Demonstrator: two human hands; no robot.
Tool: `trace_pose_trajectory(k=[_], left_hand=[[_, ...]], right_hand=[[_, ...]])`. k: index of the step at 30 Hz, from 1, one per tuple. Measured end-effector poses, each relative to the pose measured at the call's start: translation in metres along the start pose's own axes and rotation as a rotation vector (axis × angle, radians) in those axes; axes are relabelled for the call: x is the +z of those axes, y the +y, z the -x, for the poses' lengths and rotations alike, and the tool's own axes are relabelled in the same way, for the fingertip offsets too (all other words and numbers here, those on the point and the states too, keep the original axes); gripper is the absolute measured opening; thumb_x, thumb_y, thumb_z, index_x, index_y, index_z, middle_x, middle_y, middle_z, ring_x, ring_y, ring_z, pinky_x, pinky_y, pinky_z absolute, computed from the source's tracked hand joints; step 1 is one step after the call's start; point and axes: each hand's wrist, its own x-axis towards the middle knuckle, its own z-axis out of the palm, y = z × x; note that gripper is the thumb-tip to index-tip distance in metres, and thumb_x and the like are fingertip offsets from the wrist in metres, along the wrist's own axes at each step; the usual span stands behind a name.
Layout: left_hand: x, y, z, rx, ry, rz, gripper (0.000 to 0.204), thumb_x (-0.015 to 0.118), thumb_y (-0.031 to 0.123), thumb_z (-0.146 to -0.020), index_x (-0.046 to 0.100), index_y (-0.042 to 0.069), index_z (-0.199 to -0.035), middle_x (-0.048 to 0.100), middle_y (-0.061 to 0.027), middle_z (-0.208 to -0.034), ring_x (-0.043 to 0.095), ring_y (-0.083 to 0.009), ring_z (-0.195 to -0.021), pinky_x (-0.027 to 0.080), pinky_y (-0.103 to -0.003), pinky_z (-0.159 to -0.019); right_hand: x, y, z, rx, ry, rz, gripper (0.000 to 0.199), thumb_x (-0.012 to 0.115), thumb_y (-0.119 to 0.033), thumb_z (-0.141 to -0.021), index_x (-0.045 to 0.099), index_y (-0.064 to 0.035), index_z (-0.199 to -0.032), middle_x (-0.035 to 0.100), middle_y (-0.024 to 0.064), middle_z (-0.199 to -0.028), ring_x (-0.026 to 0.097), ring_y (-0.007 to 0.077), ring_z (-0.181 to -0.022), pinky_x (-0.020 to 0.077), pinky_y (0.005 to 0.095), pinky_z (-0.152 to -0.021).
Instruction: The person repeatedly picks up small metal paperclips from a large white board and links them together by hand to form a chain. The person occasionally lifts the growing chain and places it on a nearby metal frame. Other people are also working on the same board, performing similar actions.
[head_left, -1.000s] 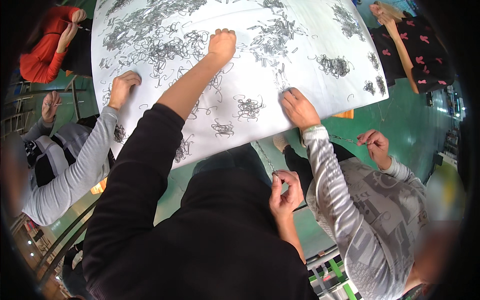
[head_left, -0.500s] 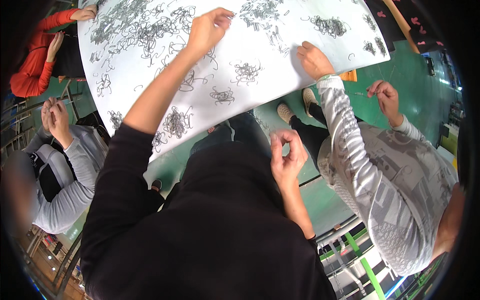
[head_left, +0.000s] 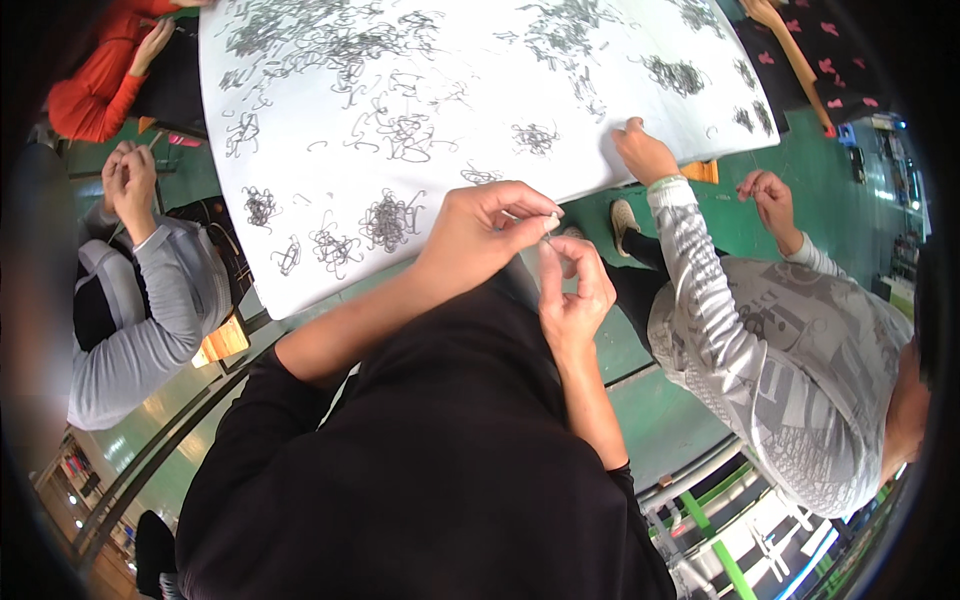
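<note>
My left hand [head_left: 478,235] has its thumb and fingertips pinched together beside the table's near edge. My right hand [head_left: 577,292] sits just below and right of it, its thumb and forefinger also closed. Between the two sets of fingertips a small thin dark piece [head_left: 547,238] shows; most of it is hidden. Many thin, dark, curved wire-like pieces lie on the white table top [head_left: 280,165]. Closest to my left hand are a small pile [head_left: 481,174] partly behind it and a denser pile [head_left: 390,220] to its left.
On the right, a co-worker in a grey patterned top rests one hand [head_left: 645,152] at the table edge; the other hand [head_left: 772,200] is raised. To the left, a co-worker in grey holds both hands [head_left: 130,185] together. Someone in a red sleeve [head_left: 100,95] is at the far left.
My left hand has come back from the wire pieces on the table to my right hand, and the fingertips now meet. The view has shifted slightly.
</note>
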Motion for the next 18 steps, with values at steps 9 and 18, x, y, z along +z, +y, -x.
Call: trace_pose_trajectory(k=[9, 18], left_hand=[[-0.013, -0.001, 0.014, 0.495, 0.105, -0.405, 0.01, 0.068, 0.001, -0.081, 0.07, 0.002, -0.091, 0.069, -0.0071, -0.086, 0.064, -0.0144, -0.08, 0.05, -0.026, -0.071], [-0.022, -0.011, 0.017, -0.015, 0.135, -0.117, 0.01, 0.066, 0.003, -0.085, 0.068, -0.001, -0.094, 0.071, -0.0035, -0.086, 0.064, -0.0066, -0.077, 0.052, -0.023, -0.071]], right_hand=[[0.017, 0.007, 0.008, -0.082, -0.119, 0.123, 0.011, 0.066, 0.0, -0.079, 0.056, -0.003, -0.081, 0.059, 0.0089, -0.071, 0.057, 0.0265, -0.061, 0.0457, 0.0362, -0.057], [0.018, 0.01, 0.002, -0.139, -0.196, 0.069, 0.011, 0.067, 0.001, -0.079, 0.057, -0.0025, -0.082, 0.062, 0.0084, -0.075, 0.057, 0.0231, -0.061, 0.0455, 0.0339, -0.057]])
